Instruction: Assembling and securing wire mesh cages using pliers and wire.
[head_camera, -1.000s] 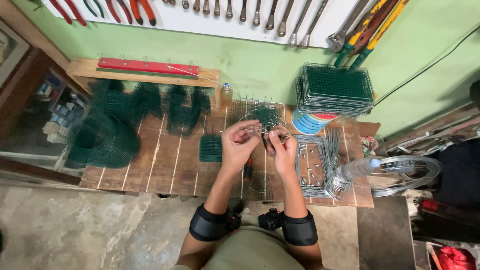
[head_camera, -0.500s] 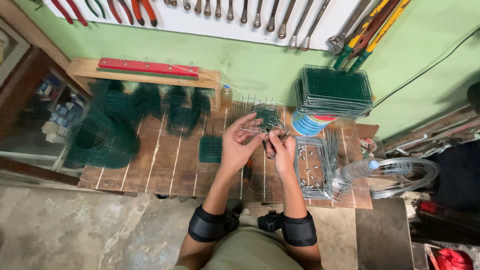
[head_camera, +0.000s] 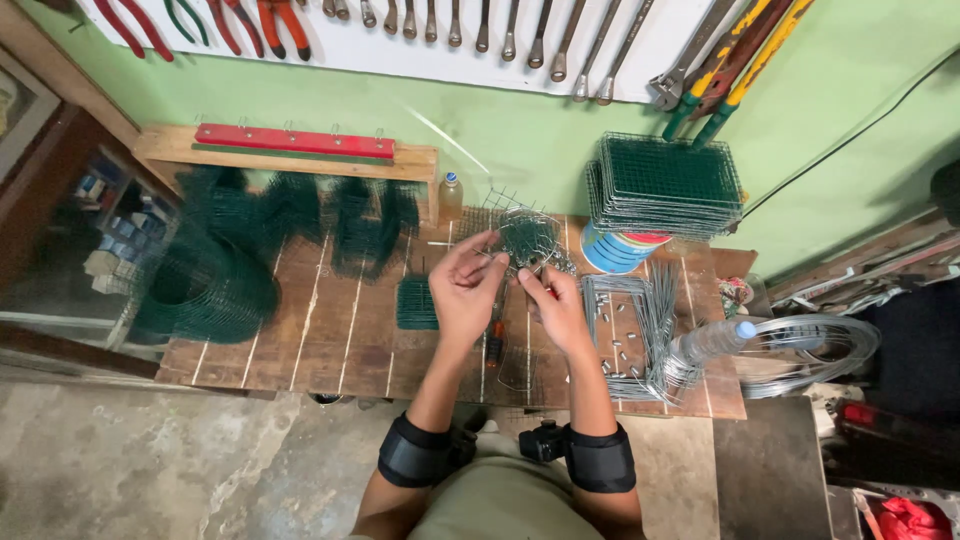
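At about 2 o'clock from the hands, a stack of green wire-mesh baskets (head_camera: 668, 185) sits on a round blue tub (head_camera: 618, 250); the tub's contents cannot be seen. A clear plastic bottle (head_camera: 712, 341) lies on its side at 4 o'clock, next to a coil of bare wire (head_camera: 812, 347). Both forearms reach up from 6 o'clock over the wooden bench (head_camera: 320, 340), each with a black band at the elbow. The left hand (head_camera: 468, 285) has its fingers curled, the grip pinching the edge of a small green mesh piece (head_camera: 527, 238). The right hand (head_camera: 560, 308) is closed on a red-handled tool whose tip is hidden. The mesh piece is held above the bench at 12 o'clock from the hands, touching the left fingertips. Cut wire rods (head_camera: 640, 330) lie at 3 o'clock.
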